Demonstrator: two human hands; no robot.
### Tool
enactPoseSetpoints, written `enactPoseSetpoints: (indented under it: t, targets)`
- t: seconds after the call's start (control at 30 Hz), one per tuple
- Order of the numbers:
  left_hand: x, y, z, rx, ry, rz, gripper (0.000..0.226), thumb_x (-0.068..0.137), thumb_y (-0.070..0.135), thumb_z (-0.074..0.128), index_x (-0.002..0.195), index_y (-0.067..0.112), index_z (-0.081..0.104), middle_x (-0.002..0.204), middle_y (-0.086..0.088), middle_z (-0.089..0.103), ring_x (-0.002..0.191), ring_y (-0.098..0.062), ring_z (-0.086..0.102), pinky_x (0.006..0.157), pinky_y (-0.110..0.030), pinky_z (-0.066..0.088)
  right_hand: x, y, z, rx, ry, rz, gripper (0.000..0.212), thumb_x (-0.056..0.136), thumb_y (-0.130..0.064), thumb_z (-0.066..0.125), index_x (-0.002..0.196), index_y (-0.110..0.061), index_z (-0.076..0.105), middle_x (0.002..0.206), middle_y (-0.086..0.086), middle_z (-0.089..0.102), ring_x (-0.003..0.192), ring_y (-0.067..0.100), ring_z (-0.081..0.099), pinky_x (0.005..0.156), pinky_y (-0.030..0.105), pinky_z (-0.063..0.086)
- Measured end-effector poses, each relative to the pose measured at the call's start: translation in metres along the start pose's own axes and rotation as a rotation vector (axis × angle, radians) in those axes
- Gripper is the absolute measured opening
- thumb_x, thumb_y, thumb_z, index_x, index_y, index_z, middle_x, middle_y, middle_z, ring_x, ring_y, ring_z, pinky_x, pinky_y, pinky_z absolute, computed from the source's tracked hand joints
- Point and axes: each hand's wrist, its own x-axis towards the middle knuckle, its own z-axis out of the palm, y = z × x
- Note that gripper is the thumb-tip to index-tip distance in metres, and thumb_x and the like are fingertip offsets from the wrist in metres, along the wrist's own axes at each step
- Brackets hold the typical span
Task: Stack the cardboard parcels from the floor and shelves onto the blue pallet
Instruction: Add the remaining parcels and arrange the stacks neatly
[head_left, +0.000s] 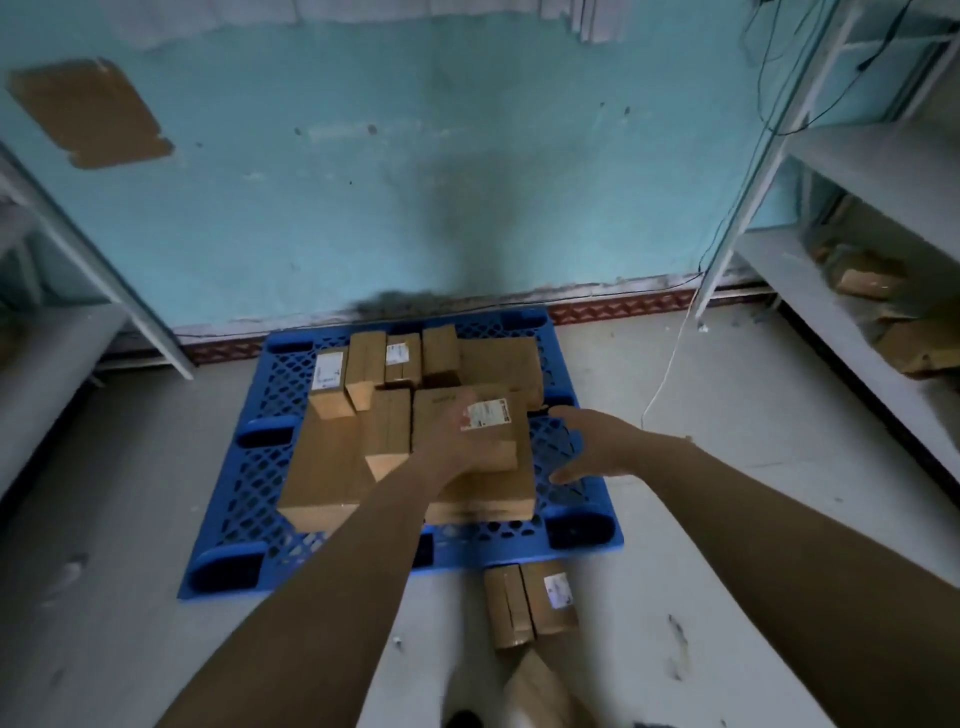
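The blue pallet (244, 483) lies on the floor against the wall, carrying several cardboard parcels in a low stack. My left hand (447, 436) rests on top of a labelled parcel (493, 426) that sits on a larger flat box at the pallet's front right; its fingers lie over the box's near left part. My right hand (592, 447) hovers open just right of that parcel, fingers spread, holding nothing. Two parcels (530, 603) lie side by side on the floor in front of the pallet. Another piece of cardboard (535, 691) shows at the bottom edge.
White metal shelves (810, 275) stand on the right with more parcels (872, 275) on the lower levels. Another shelf unit (57, 332) stands on the left. A white cable (670, 358) hangs to the floor beside the pallet. Flat cardboard (88, 114) is stuck on the wall.
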Motion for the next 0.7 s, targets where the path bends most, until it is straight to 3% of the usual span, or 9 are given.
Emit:
enactPoseSetpoints:
  t: [0.1,0.23,0.33,0.43,0.5,0.6,0.7]
  targets:
    - [0.004,-0.003,0.013,-0.061,0.054,-0.071,0.061,0.085,0.005,0.062,0.139,0.014,0.036,0.130,0.000,0.045,0.114,-0.014,0.045,0.086,-0.022,0.036,0.018,0.023,-0.013,-0.034,-0.086,-0.020,0.091,0.077,-0.027,0.077,0.148,-0.018,0.021,0.152,0.001,0.030,0.137,0.020,0.032,0.105,0.023,0.028]
    - [0.003,-0.004,0.041,-0.128,0.276,-0.185,0.070,0.082,0.015,0.068,0.141,0.023,0.033,0.139,-0.005,0.041,0.124,-0.022,0.043,0.088,-0.025,0.038,0.042,0.044,-0.037,-0.175,-0.218,-0.193,0.078,0.084,-0.019,0.070,0.146,-0.015,0.024,0.141,-0.005,0.036,0.134,0.018,0.034,0.090,0.008,0.024]
    - [-0.013,0.001,0.080,-0.194,0.390,-0.284,0.073,0.081,0.015,0.069,0.143,0.022,0.030,0.143,-0.010,0.038,0.126,-0.025,0.044,0.084,-0.025,0.039,0.050,0.061,-0.048,-0.240,-0.346,-0.236,0.077,0.084,-0.022,0.070,0.145,-0.010,0.025,0.140,-0.006,0.035,0.134,0.020,0.036,0.093,0.015,0.030]
    - [-0.028,0.004,0.112,-0.237,0.490,-0.334,0.076,0.082,0.017,0.068,0.145,0.024,0.025,0.147,-0.008,0.032,0.128,-0.024,0.041,0.092,-0.030,0.040,0.056,0.074,-0.052,-0.297,-0.458,-0.274,0.092,0.079,-0.036,0.073,0.149,-0.020,0.015,0.149,-0.001,0.030,0.137,0.019,0.031,0.103,0.026,0.032]
    - [-0.042,0.002,0.128,-0.336,0.608,-0.385,0.074,0.083,0.017,0.067,0.145,0.024,0.027,0.145,-0.007,0.035,0.120,-0.023,0.047,0.087,-0.030,0.043,0.056,0.075,-0.050,-0.356,-0.489,-0.341,0.094,0.079,-0.039,0.072,0.151,-0.024,0.013,0.154,0.000,0.026,0.139,0.020,0.030,0.106,0.032,0.031]
    - [-0.072,-0.007,0.154,-0.406,0.725,-0.456,0.074,0.081,0.015,0.069,0.144,0.023,0.031,0.141,-0.008,0.039,0.119,-0.027,0.048,0.082,-0.029,0.042,0.038,0.077,-0.033,-0.407,-0.576,-0.393,0.094,0.079,-0.037,0.073,0.151,-0.027,0.012,0.154,-0.002,0.025,0.138,0.019,0.032,0.102,0.030,0.033]
    - [-0.103,-0.029,0.180,-0.489,0.823,-0.539,0.072,0.081,0.014,0.069,0.142,0.024,0.033,0.139,-0.009,0.041,0.107,-0.029,0.052,0.077,-0.031,0.042,0.023,0.088,-0.007,-0.511,-0.659,-0.470,0.097,0.078,-0.035,0.074,0.151,-0.028,0.012,0.156,-0.003,0.023,0.140,0.018,0.029,0.106,0.031,0.030]
